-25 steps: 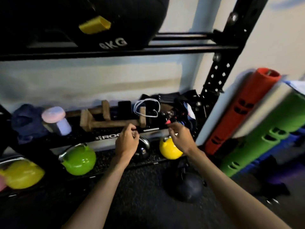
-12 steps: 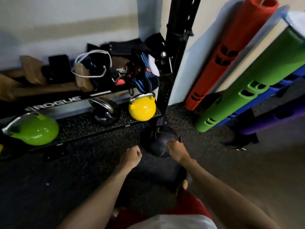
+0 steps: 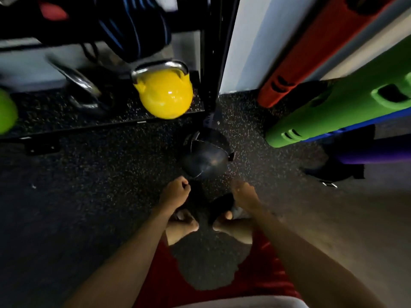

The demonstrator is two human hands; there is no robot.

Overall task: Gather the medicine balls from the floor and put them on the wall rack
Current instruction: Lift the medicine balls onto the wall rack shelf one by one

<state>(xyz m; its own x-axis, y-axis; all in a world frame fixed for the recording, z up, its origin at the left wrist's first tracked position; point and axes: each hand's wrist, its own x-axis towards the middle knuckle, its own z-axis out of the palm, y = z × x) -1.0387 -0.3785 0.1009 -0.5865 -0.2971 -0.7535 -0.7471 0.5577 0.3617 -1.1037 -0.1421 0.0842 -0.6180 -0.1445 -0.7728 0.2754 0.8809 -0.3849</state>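
1. A dark, round, smooth-skinned medicine ball (image 3: 205,156) is seen on the speckled black rubber floor (image 3: 89,185), just near of the black steel rack upright (image 3: 213,52) and right of the glossy yellow kettlebell (image 3: 164,94)
2. The left hand (image 3: 175,192) is curled into a fist with nothing held; the right hand (image 3: 243,194) is blurred, so its grip cannot be told
3. The reach for the ball is judged to be in hand
4. Next, both hands must be opened wide and set on the ball's sides
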